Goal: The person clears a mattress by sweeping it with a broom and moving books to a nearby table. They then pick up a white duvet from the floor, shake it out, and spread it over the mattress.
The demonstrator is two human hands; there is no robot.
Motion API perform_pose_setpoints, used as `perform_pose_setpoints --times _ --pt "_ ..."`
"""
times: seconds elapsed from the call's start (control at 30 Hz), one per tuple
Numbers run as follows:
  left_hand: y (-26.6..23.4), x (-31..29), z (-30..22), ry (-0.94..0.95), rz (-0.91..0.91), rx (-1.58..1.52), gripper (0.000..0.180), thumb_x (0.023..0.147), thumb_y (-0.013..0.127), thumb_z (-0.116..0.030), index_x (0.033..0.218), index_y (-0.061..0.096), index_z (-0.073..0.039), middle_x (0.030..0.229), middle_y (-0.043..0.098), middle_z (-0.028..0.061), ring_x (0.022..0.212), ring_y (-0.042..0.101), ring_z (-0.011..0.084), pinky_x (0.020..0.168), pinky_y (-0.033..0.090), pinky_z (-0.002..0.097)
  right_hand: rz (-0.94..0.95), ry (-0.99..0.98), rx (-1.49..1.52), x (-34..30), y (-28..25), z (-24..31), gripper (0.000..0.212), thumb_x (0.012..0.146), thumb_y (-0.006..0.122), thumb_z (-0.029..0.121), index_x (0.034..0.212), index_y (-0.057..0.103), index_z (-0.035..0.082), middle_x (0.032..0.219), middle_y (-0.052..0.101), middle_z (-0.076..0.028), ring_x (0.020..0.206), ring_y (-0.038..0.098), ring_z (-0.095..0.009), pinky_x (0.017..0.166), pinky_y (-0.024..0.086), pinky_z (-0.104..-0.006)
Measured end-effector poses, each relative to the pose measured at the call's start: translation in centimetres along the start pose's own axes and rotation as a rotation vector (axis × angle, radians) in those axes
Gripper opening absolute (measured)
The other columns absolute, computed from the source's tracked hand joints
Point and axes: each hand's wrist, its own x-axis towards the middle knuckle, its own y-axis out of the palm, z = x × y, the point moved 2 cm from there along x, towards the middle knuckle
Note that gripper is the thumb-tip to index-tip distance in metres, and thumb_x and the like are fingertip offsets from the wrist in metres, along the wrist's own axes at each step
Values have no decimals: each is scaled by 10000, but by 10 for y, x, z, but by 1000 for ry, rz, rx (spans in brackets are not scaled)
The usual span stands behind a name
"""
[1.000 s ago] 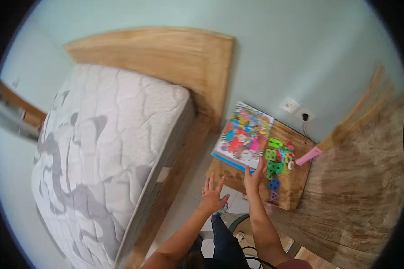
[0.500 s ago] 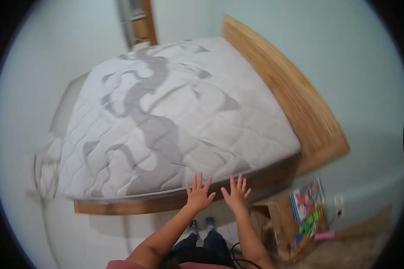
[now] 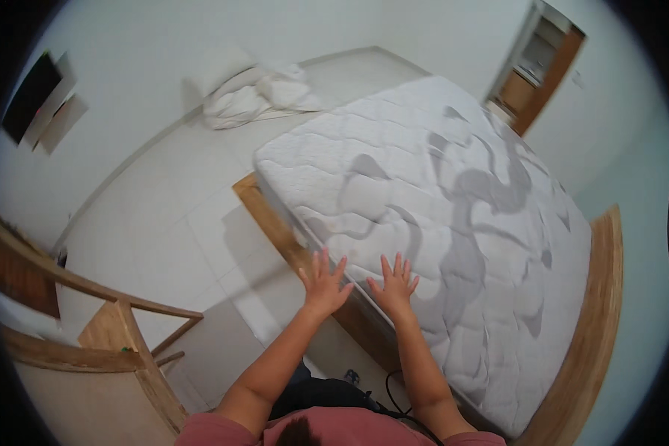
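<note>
Head view: two bare hands are in sight, the left hand and the right hand, both with palms down, fingers spread wide and nothing gripped. They lie over the near edge of one mattress; whether any fingertip touches it, I cannot tell. The mattress, bare white with grey swirls, sits on one wooden bed frame, ahead of the person and to the right, with one headboard at its right end.

A foot could snag in the black cable hanging close to the person's body, if they step sideways without watching it. A knuckle or shin could knock the hard frame, which juts out past the mattress at its near left corner. With flat, open fingers, any push on the mattress would have little hold and might slide off.

Counted further: one heap of white cloth on the floor beyond the bed, its number of pieces unclear; one dark screen on the left wall; one wooden furniture piece at lower left; one shoe showing.
</note>
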Motion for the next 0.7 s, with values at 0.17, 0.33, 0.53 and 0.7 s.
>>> perform_pose_setpoints --times 0.17,0.33,0.53,0.7 --pt "-86 17 147 -297 -53 -76 683 783 578 -401 1379 286 -241 1475 -2 149 1353 -9 355 985 60 662 110 -196 47 92 57 162 663 807 525 468 1368 312 186 1453 141 -178 1336 86 -388 977 52 -665" --pt "-154 55 264 -405 -73 -6 695 786 574 -403 1388 266 -242 1475 -13 152 1351 -16 364 977 69 671 178 -337 81 161 103 293 664 813 530 449 1369 306 162 1447 140 -193 1332 87 -395 976 48 -664" --pt "-205 144 354 -387 -80 -68 693 793 569 -410 1388 260 -235 1475 -27 153 1351 -29 364 978 65 669 220 -366 37 257 126 398 692 807 541 447 1381 276 167 1444 146 -201 1329 100 -399 982 50 -655" --pt "-248 220 449 -427 -63 -90 702 789 560 -441 1389 260 -237 1476 -33 152 1353 -34 355 986 55 657 264 -428 45 364 165 500 705 800 556 430 1381 270 149 1437 135 -231 1330 104 -393 1001 61 -626"
